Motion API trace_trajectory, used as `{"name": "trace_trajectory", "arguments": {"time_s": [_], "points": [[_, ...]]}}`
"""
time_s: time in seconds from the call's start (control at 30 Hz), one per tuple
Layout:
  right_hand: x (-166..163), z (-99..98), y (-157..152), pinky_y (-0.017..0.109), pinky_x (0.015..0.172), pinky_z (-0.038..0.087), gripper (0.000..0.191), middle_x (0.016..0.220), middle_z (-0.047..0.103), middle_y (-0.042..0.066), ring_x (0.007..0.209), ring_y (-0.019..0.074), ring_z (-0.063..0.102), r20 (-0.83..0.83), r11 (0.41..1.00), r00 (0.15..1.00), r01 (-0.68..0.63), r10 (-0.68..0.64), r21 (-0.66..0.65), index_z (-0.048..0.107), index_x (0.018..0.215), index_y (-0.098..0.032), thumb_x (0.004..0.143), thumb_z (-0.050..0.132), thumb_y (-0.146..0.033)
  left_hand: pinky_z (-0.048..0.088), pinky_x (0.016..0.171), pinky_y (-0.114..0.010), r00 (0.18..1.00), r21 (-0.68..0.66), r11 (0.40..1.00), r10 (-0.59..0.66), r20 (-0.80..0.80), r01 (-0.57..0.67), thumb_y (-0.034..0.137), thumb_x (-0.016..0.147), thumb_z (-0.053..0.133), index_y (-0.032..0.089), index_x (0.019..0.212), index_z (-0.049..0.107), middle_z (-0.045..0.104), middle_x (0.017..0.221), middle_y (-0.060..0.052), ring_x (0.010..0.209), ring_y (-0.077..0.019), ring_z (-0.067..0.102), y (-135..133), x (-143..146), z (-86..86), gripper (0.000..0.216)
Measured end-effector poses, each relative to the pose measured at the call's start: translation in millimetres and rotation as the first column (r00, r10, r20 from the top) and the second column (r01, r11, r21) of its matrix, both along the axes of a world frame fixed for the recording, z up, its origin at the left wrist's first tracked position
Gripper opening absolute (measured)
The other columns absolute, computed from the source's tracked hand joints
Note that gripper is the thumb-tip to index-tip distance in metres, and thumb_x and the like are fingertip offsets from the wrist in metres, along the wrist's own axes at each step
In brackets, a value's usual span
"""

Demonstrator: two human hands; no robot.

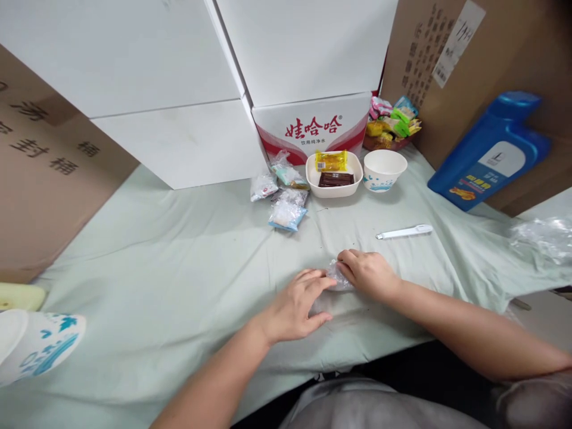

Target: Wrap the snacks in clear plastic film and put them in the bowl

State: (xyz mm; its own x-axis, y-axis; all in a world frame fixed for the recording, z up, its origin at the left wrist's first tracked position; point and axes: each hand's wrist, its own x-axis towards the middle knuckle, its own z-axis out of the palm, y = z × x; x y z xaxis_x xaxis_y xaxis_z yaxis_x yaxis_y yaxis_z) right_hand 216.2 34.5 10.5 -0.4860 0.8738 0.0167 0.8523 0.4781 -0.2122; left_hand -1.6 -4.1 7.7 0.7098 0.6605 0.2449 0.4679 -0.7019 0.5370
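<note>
A crumpled clear plastic bag point(339, 277) lies on the green cloth between my hands, low in the middle of the view. My right hand point(370, 273) is closed, its bent fingers gripping the bag's right side. On the other side, my left hand point(297, 304) has its thumb spread away from its fingers, and the fingertips touch the bag's left edge. Whatever the bag may contain is hidden. A white utility knife point(404, 232) rests on the cloth beyond my right hand. Several small filled packets point(286, 214) sit in a pile farther back.
Behind are a white tray point(333, 191) with yellow and brown wrapped snacks, a paper bowl point(385, 170) and a basket point(391, 143) of colourful packets. A blue bottle point(491, 152) leans against a cardboard box point(487, 53) at right. Stacked paper bowls point(49, 345) lie at left.
</note>
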Motion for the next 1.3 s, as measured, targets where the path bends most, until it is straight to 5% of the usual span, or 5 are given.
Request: {"name": "trace_trajectory", "arguments": {"time_s": [0.33, 0.6, 0.8, 1.1, 1.3], "points": [[-7, -2.1, -4, 0.029, 0.052, 0.022, 0.027, 0.082, 0.066, 0.007, 0.06, 0.0157, 0.057, 0.126, 0.997, 0.992, -0.003, -0.008, 0.083, 0.059, 0.093, -0.015, 0.099, 0.038, -0.03, 0.051, 0.089, -0.039, 0.998, 0.383, 0.922, 0.069, 0.0, -0.064, 0.019, 0.089, 0.054, 0.019, 0.107, 0.063, 0.064, 0.103, -0.008, 0.106, -0.0226, 0.057, 0, 7, -0.5, 0.021], [15, 7.2, 13, 0.032, 0.068, 0.04, 0.022, 0.084, 0.065, 0.011, 0.077, 0.0221, 0.059, 0.003, 0.97, 0.998, 0.064, -0.067, 0.234, 0.063, 0.088, -0.014, 0.095, 0.043, -0.022, 0.048, 0.098, -0.044, 0.987, 0.221, 0.972, 0.11, -0.115, -0.082, 0.022, 0.088, 0.056, 0.022, 0.102, 0.069, 0.057, 0.126, -0.011, 0.123, -0.0268, 0.049, 2, 5, -5.4, 0.018], [13, 12.4, 2, 0.04, 0.098, 0.045, 0.033, 0.122, 0.062, 0.012, 0.118, 0.0233, 0.053, -0.295, 0.897, 0.848, -0.424, 0.44, 0.12, 0.057, 0.121, -0.017, 0.09, 0.055, -0.027, 0.046, 0.101, -0.047, 0.991, 0.143, 0.988, 0.077, -0.109, -0.061, 0.02, 0.085, 0.058, 0.023, 0.103, 0.067, 0.059, 0.128, -0.009, 0.127, -0.028, 0.048, 4, 3, 1.3, 0.02], [15, 2.7, 5, 0.034, 0.092, 0.05, 0.024, 0.118, 0.067, 0.01, 0.107, 0.0197, 0.062, -0.244, 0.86, 0.827, -0.502, 0.507, 0.085, 0.067, 0.106, -0.016, 0.092, 0.047, -0.013, 0.052, 0.089, -0.041, 0.98, 0.191, 0.961, 0.198, 0.019, -0.198, 0.013, 0.086, 0.052, 0.017, 0.084, 0.061, 0.067, 0.09, -0.006, 0.104, -0.0242, 0.061, 10, 1, -7.2, 0.011], [58, 65.4, 97, 0.037, 0.095, 0.046, 0.027, 0.114, 0.068, 0.01, 0.108, 0.0222, 0.06, -0.301, 0.918, 0.951, 0.058, 0.069, 0.392, 0.066, 0.108, -0.019, 0.094, 0.043, -0.022, 0.051, 0.085, -0.042, 0.984, 0.174, 0.969, 0.178, -0.001, -0.175, 0.013, 0.083, 0.054, 0.019, 0.086, 0.059, 0.061, 0.092, -0.007, 0.102, -0.0252, 0.057, 9, 2, -7.1, 0.008]]}}
